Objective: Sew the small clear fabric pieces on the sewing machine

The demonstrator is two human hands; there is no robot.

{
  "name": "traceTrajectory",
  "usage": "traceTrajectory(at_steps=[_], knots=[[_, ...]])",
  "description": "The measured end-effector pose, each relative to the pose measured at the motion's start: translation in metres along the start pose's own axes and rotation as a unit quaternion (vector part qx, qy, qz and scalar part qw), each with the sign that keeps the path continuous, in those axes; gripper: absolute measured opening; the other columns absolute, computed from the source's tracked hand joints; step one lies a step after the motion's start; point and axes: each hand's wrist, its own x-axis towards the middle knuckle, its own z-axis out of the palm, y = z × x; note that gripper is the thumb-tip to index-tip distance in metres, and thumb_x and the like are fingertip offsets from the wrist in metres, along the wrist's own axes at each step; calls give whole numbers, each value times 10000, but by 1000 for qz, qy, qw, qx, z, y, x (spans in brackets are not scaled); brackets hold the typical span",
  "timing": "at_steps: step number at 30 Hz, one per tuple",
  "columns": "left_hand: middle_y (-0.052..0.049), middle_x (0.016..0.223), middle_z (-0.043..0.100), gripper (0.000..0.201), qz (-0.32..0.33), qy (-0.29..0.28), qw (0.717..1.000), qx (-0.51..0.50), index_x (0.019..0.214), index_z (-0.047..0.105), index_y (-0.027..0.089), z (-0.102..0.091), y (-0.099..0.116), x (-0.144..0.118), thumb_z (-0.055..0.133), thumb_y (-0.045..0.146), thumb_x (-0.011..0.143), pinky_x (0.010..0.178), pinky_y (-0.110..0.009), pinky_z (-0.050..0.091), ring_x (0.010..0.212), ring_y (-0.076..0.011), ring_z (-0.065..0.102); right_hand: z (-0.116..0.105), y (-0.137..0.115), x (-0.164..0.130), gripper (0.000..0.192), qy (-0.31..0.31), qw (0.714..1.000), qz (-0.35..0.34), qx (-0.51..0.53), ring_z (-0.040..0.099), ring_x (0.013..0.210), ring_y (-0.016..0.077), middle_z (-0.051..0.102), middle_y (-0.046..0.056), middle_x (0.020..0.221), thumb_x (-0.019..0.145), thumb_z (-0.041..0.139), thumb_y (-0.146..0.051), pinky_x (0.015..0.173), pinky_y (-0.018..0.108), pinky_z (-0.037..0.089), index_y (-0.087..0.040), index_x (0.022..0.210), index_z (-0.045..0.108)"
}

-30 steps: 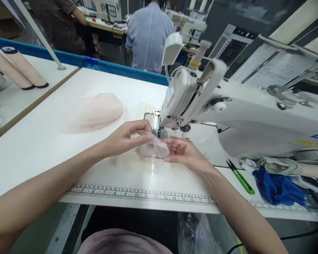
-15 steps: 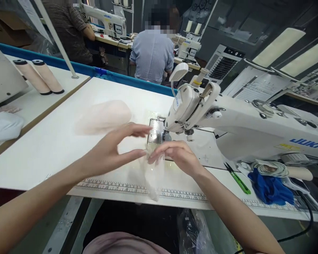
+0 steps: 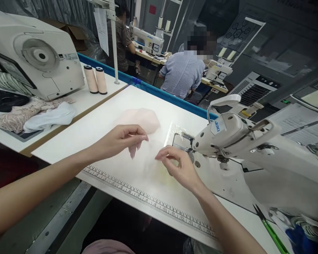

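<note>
My left hand point(image 3: 128, 139) is raised over the white sewing table point(image 3: 76, 144), thumb and fingertips pinched together. My right hand point(image 3: 178, 165) is closed the same way, just left of the sewing machine's needle area point(image 3: 187, 143). A thin, see-through piece of white fabric point(image 3: 149, 155) hangs between the two pinches, blurred and hard to tell from the tabletop. Behind my left hand a pale pink sheer piece of fabric point(image 3: 144, 118) lies flat on the table.
A ruler strip point(image 3: 145, 199) runs along the front edge. Green-handled tweezers point(image 3: 271, 231) lie at the right. On the left stand two thread cones point(image 3: 95, 81), crumpled lace point(image 3: 23, 114) and another machine point(image 3: 39, 56). Two people sit beyond the blue edge point(image 3: 159, 90).
The view has swung left, showing more of the left-hand machine. My hands have moved the sheer white fabric away from the needle area, and my left fingers have closed into a pinch.
</note>
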Motion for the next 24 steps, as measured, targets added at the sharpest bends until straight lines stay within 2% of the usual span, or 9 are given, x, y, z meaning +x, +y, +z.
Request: traceTrajectory(at_steps=[3, 6, 8, 11, 14, 17, 19, 22, 24], knots=[[21, 652, 620, 271, 17, 73, 995, 69, 874, 667, 188, -16, 3, 18, 555, 427, 933, 400, -201, 393, 391, -59, 483, 10, -3, 25, 252, 90, 996, 7, 28, 613, 673, 151, 623, 6, 691, 801, 691, -377, 607, 281, 495, -201, 652, 588], [34, 570, 587, 243, 30, 123, 980, 153, 896, 704, 201, -41, 7, 56, 585, 414, 902, 349, -216, 282, 353, -58, 386, 11, -3, 57, 316, 145, 986, -8, 83, 592, 590, 128, 552, -39, 628, 742, 742, -358, 587, 272, 485, -214, 639, 479], [34, 545, 576, 242, 41, 121, 975, 180, 925, 729, 203, -60, 4, 88, 606, 406, 878, 363, -226, 277, 360, -64, 375, 7, 1, 78, 276, 140, 980, -22, 141, 612, 600, 128, 579, -49, 689, 700, 738, -302, 591, 273, 508, -223, 716, 474], [20, 587, 591, 261, 35, 102, 976, 190, 941, 750, 200, -82, -10, 135, 625, 406, 843, 386, -229, 252, 388, -55, 345, -1, 15, 106, 226, 145, 975, -19, 165, 631, 701, 139, 640, -7, 865, 661, 687, -279, 622, 287, 539, -211, 848, 580], [13, 585, 591, 285, 12, 59, 976, 208, 924, 761, 197, -91, -34, 165, 635, 429, 816, 400, -227, 261, 417, -65, 366, -5, 33, 124, 358, 148, 976, -11, 162, 648, 894, 180, 681, 68, 1038, 626, 648, -249, 750, 321, 549, -179, 977, 651], [15, 561, 591, 273, 5, 57, 970, 236, 884, 767, 197, -90, -57, 177, 640, 424, 801, 429, -234, 302, 427, -79, 394, -5, 48, 133, 487, 138, 978, -9, 158, 637, 1062, 223, 667, 126, 1211, 600, 640, -219, 851, 353, 540, -162, 1084, 653], [-4, 614, 631, 261, 7, 86, 961, 263, 888, 761, 192, -85, -67, 176, 647, 406, 793, 490, -249, 368, 487, -106, 468, -4, 56, 135, 532, 128, 980, -7, 152, 619, 1140, 244, 644, 145, 1280, 609, 636, -216, 888, 370, 537, -157, 1138, 643], [-77, 937, 709, 308, 36, 161, 940, 298, 991, 727, 176, -72, -69, 162, 596, 406, 835, 717, -312, 471, 803, -193, 617, -1, 64, 135, 569, 118, 984, -6, 131, 590, 1207, 243, 626, 143, 1321, 655, 626, -218, 929, 365, 531, -152, 1220, 616], [-94, 1151, 675, 382, 64, 171, 934, 307, 1099, 686, 182, -59, -66, 146, 497, 450, 903, 893, -351, 465, 1043, -231, 609, 1, 68, 136, 575, 116, 988, -2, 105, 585, 1216, 227, 616, 133, 1337, 695, 612, -209, 941, 344, 532, -144, 1265, 592]])
